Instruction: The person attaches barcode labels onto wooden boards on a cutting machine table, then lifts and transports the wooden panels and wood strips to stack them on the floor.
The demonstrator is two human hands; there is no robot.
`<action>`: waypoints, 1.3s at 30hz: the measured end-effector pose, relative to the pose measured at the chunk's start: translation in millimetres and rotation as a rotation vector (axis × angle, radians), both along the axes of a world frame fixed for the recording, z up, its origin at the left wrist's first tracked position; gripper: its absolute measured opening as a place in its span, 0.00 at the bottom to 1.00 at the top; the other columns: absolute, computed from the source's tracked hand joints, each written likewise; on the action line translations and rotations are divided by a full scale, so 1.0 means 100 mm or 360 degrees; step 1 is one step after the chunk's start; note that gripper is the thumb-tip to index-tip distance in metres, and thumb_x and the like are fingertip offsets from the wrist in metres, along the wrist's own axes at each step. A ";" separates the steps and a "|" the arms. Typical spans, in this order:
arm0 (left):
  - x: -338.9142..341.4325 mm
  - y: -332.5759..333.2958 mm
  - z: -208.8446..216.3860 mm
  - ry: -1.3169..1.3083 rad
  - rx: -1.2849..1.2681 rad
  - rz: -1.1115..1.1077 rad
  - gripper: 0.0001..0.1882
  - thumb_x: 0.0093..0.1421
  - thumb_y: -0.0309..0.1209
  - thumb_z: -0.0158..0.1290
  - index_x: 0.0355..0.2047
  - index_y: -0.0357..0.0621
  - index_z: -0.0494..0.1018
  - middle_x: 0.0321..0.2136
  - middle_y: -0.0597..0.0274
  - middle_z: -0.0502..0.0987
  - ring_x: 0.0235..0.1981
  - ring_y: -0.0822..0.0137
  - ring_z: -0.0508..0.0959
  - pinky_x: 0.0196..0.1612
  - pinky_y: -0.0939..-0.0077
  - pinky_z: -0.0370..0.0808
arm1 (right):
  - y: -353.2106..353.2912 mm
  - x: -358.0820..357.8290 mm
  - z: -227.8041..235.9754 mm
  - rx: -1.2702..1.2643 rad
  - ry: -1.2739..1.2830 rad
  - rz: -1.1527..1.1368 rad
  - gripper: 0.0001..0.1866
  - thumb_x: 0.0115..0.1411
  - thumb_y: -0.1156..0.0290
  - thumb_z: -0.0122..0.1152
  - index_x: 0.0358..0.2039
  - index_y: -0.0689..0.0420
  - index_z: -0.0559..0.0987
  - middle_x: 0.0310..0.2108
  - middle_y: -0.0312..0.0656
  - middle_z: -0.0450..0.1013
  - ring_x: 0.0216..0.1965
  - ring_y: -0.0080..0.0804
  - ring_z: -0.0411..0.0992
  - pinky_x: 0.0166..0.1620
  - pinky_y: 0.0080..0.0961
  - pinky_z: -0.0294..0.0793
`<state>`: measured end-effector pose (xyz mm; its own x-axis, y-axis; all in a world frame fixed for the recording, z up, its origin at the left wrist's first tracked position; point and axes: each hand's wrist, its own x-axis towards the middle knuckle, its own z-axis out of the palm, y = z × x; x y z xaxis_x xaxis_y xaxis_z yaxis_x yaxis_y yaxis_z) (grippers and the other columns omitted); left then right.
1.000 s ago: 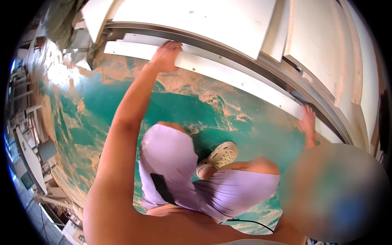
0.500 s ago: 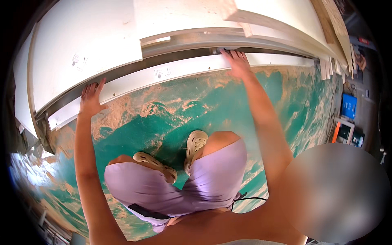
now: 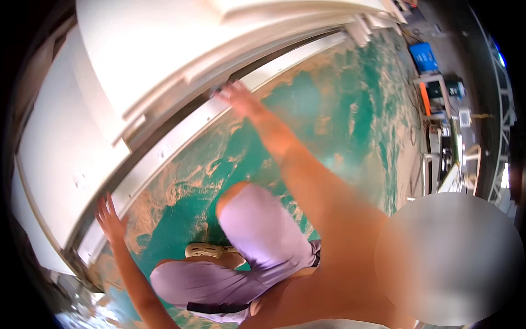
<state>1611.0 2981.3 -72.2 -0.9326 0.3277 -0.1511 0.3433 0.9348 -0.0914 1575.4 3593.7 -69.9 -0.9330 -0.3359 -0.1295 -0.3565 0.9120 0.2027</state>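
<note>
Head view: long white strip [image 3: 178,137] runs diagonally along the edge of the green floor [image 3: 298,101], close against the big white panels [image 3: 115,82], dark gap between; whether it sits flat on the floor or slightly raised, can't tell. Both hands are at the strip, well apart. Left hand [image 3: 112,222] is near the strip's lower-left end, fingers straight and splayed toward the gap, thumb out to the side, not closed around anything. Right hand [image 3: 240,100] is farther up the strip, past its middle, fingertips at the edge on the panel side, beside a small dark item too blurred to identify; motion blur, can't tell if the fingers grip or just rest. Stretch of strip between the hands is uncovered, small dark holes visible; it also continues beyond the right hand to the far end. Tan dust patches on the floor, alongside the strip. Knees in purple shorts [image 3: 263,225] and one pale clog [image 3: 205,250] below the strip. Blue box [image 3: 423,57] off past the floor's right edge.
</note>
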 end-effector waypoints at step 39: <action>3.46 4.43 5.91 -0.1645 0.0248 -0.0372 0.27 0.57 0.38 0.57 0.56 0.40 0.71 0.50 0.46 0.76 0.51 0.54 0.77 0.55 0.64 0.72 | 1.99 8.84 6.22 -0.1214 -0.0158 -0.2652 0.31 0.53 0.55 0.61 0.58 0.47 0.72 0.39 0.46 0.79 0.43 0.48 0.76 0.47 0.41 0.75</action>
